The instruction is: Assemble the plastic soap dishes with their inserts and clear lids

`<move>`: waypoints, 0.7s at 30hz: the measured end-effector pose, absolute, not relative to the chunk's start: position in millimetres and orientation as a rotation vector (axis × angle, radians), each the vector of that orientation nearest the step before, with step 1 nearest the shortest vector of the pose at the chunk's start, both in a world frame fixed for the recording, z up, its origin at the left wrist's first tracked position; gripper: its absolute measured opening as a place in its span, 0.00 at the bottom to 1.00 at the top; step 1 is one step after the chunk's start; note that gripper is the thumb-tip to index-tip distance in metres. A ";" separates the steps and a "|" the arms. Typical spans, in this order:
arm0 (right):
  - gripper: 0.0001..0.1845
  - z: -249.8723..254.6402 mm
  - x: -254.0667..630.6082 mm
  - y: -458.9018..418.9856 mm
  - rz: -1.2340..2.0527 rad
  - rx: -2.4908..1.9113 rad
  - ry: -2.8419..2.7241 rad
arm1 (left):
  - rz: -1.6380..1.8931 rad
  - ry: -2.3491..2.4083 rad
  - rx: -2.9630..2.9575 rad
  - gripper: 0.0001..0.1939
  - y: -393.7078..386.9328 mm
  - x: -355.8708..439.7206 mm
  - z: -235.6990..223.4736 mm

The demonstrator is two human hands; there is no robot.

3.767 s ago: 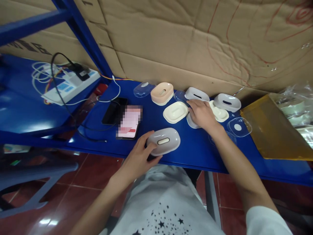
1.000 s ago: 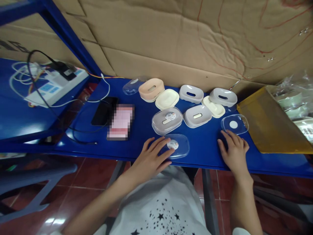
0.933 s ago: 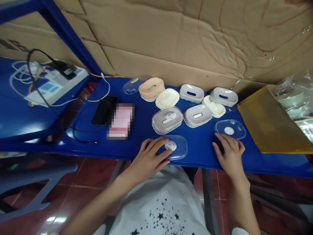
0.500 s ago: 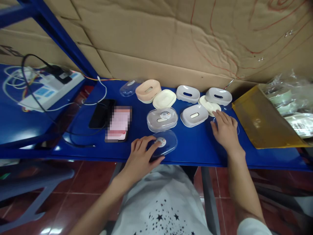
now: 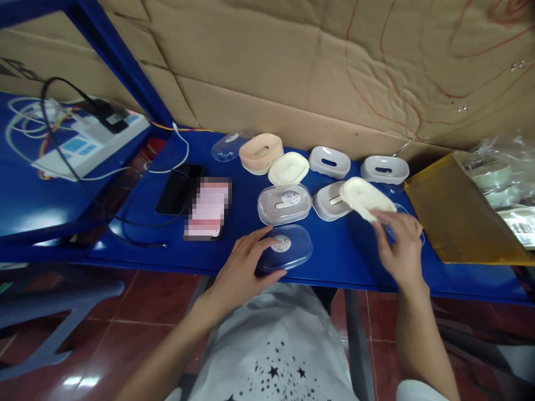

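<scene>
My left hand (image 5: 246,259) is closed lightly around the left side of a clear plastic lid (image 5: 298,253) with a round sticker, its thumb at the near edge. The lid lies near the front edge of the table. My right hand (image 5: 403,245) pinches the near right edge of a cream oval soap dish tray (image 5: 370,199), lifted and tilted above the table. Partly under the tray is a grey soap dish base (image 5: 324,201) with a cream strip in it. Left of that base sits a grey soap dish (image 5: 273,211) under a stickered clear lid.
Along the back stand a peach soap dish (image 5: 261,150), another cream tray (image 5: 288,169) and two grey slotted pieces (image 5: 340,161). Phones (image 5: 209,209) and cables lie left, near a power strip (image 5: 96,142). A yellowish-brown box (image 5: 451,217) with wrapped dishes stands right.
My right hand has picked up the cream tray from beside the grey base and raised it. My left hand stays on the clear lid. The view has shifted slightly.
</scene>
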State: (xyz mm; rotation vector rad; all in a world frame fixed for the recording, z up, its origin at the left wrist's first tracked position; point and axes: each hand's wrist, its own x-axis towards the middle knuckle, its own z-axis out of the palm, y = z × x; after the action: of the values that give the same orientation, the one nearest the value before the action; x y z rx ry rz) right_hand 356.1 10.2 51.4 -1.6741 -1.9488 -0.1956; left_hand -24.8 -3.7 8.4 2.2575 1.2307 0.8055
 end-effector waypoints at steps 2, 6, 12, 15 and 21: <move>0.14 45.2 341.5 -25.2 -0.146 -1.589 -1.989 | 0.818 1.220 2.223 0.28 -3.7 -27.3 8.9; 0.17 22.8 327.5 -73.9 -0.016 -1.527 -2.028 | 0.850 1.200 2.234 0.24 -2.9 -28.5 7.3; 0.19 1.4 325.2 -81.4 0.105 -1.494 -2.086 | 0.776 1.298 2.405 0.24 -2.4 -20.5 2.2; 0.21 2.7 326.9 -68.2 0.137 -1.463 -2.142 | 0.773 1.384 2.469 0.23 -2.5 -17.0 0.7; 0.24 10.0 365.9 -32.0 -0.177 -1.718 -1.975 | 0.889 1.478 2.465 0.22 -4.2 -13.3 -3.1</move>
State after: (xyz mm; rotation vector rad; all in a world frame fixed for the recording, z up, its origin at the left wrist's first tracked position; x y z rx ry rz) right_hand 365.9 -32.0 10.0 -1.7184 -1.9746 -0.1766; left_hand -13.3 -4.2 -3.1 2.4653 1.4778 0.8887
